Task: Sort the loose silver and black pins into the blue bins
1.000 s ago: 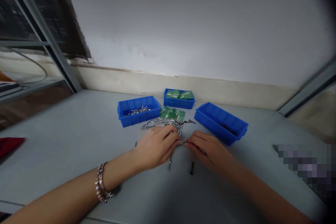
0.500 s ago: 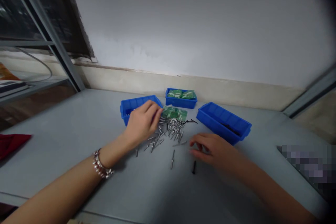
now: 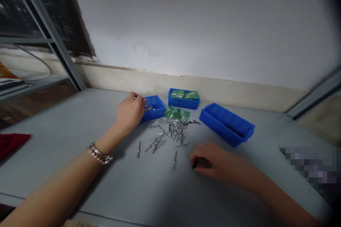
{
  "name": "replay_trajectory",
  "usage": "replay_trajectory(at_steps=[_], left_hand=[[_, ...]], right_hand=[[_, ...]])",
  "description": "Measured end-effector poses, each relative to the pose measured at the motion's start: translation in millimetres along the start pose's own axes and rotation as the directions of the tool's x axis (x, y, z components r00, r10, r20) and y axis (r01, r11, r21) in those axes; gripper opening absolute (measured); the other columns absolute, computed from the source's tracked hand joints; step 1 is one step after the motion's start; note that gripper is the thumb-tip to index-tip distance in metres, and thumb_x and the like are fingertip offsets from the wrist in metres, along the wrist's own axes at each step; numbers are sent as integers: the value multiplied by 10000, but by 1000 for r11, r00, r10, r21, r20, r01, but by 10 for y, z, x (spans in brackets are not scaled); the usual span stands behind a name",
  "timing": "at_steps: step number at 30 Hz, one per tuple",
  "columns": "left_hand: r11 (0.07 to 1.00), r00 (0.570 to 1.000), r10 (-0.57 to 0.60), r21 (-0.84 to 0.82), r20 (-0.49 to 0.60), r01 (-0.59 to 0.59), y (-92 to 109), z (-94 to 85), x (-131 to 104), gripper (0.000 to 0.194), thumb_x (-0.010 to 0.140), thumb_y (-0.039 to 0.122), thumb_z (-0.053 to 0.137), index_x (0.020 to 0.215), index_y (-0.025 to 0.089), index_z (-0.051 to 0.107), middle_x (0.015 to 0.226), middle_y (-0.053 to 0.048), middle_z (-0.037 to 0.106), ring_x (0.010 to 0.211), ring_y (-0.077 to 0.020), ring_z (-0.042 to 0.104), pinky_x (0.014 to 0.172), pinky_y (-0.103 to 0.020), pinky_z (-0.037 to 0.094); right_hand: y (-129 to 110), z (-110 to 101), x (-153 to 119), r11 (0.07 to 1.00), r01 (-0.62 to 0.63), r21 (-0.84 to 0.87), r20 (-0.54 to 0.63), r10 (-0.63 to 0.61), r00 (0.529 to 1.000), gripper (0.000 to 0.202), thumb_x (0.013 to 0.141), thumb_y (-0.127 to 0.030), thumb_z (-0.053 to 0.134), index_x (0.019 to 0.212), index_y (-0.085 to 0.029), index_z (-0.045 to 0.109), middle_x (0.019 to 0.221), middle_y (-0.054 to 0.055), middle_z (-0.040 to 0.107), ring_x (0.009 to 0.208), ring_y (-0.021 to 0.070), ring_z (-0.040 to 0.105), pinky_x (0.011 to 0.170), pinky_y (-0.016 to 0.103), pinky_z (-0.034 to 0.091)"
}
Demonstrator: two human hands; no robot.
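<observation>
My left hand point(image 3: 131, 110) is over the left blue bin point(image 3: 154, 114), fingers pressed together; what they hold, if anything, is hidden. Silver rivets show inside that bin. Low over the table, my right hand point(image 3: 210, 161) is closed on a black rivet point(image 3: 195, 163), slightly blurred. Between the hands lies a loose pile of silver rivets point(image 3: 174, 127), with a few black ones point(image 3: 193, 122) at its right edge. A single silver rivet point(image 3: 175, 160) lies nearer me, left of my right hand. Another point(image 3: 139, 149) is farther left.
A green packet point(image 3: 177, 113) lies behind the pile. The rear blue bin point(image 3: 184, 104) holds more green packets; the right blue bin point(image 3: 226, 124) holds dark pieces. Red cloth point(image 3: 13, 143) is at far left, a pixelated flat object point(image 3: 309, 170) at far right.
My left hand has moved left and back, from the bin's front right side to over its left part. My right hand has come down nearer me and taken hold of the black rivet.
</observation>
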State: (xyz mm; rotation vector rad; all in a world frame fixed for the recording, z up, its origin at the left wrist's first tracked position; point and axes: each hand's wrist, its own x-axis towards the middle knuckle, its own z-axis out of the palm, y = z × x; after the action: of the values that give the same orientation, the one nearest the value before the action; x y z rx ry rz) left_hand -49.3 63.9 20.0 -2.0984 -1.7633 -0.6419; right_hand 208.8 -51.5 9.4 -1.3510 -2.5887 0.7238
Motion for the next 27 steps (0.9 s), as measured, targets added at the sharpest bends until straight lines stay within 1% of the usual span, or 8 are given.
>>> replay_trajectory(at_steps=[4, 9, 11, 13, 15, 18, 23, 27], left_hand=[[995, 988, 70, 74, -135, -60, 10, 41, 1, 228, 879, 249, 406, 1007, 122, 545, 1116, -161, 468, 834, -248, 558, 668, -357, 429], [955, 948, 258, -100, -189, -280, 228, -61, -148, 183, 874, 212, 411, 1011, 137, 506, 1140, -150, 431, 872, -215, 517, 755, -385, 421], [888, 896, 405, -153, -182, -433, 374, -109, -280, 172, 868, 191, 397, 982, 137, 513, 1131, -150, 434, 912, -234, 493, 763, -408, 416], [785, 814, 560, -217, -153, -581, 509, -147, -416, 182, 860, 174, 392, 984, 138, 520, 1143, -154, 432, 945, -252, 476, 756, -416, 420], [700, 756, 637, -297, -151, -649, 599, -170, -519, 185, 861, 176, 387, 972, 149, 533, 1145, -148, 444, 960, -254, 475, 752, -411, 431], [607, 697, 697, -380, -166, -698, 639, -180, -580, 189, 876, 209, 386, 953, 150, 548, 1108, -141, 480, 1007, -253, 472, 798, -417, 432], [534, 662, 735, -475, -148, -699, 608, -171, -580, 166, 875, 265, 444, 956, 159, 543, 1105, -120, 484, 1000, -219, 486, 814, -355, 449], [510, 640, 756, -486, -140, -709, 624, -174, -604, 147, 886, 250, 423, 931, 172, 540, 1079, -95, 507, 884, -182, 522, 751, -321, 456]], right_hand=[[33, 35, 12, 1000, 12, -28, -12, -12, 1000, 82, 771, -129, 536, 780, -199, 578, 742, -3, 581, 700, 142, 506, 638, 266, 367], [9, 32, 39, 996, -33, -88, -104, 24, 994, 114, 779, -88, 500, 781, -188, 555, 818, 26, 565, 737, 153, 530, 663, 283, 410], [-12, 13, 50, 991, -63, -118, -176, 42, 984, 127, 783, -82, 488, 787, -189, 556, 847, 43, 546, 751, 163, 536, 672, 297, 431], [-24, -11, 56, 988, -84, -126, -242, 52, 969, 122, 794, -95, 484, 800, -193, 555, 875, 54, 538, 806, 181, 538, 710, 317, 440], [-26, -31, 58, 990, -93, -106, -288, 59, 956, 97, 809, -126, 481, 809, -198, 546, 876, 52, 541, 844, 191, 533, 729, 327, 441], [-36, -40, 66, 995, -96, -30, -310, 82, 947, 77, 833, -177, 462, 803, -203, 527, 819, 29, 553, 767, 170, 533, 660, 300, 440], [-125, 8, 108, 975, -89, 202, -279, 144, 949, 118, 849, -215, 442, 768, -201, 527, 709, -3, 553, 626, 130, 509, 549, 245, 395], [-157, 81, 156, 941, -39, 336, -275, 138, 951, 132, 851, -244, 450, 759, -188, 526, 681, -8, 550, 607, 121, 486, 533, 238, 375]])
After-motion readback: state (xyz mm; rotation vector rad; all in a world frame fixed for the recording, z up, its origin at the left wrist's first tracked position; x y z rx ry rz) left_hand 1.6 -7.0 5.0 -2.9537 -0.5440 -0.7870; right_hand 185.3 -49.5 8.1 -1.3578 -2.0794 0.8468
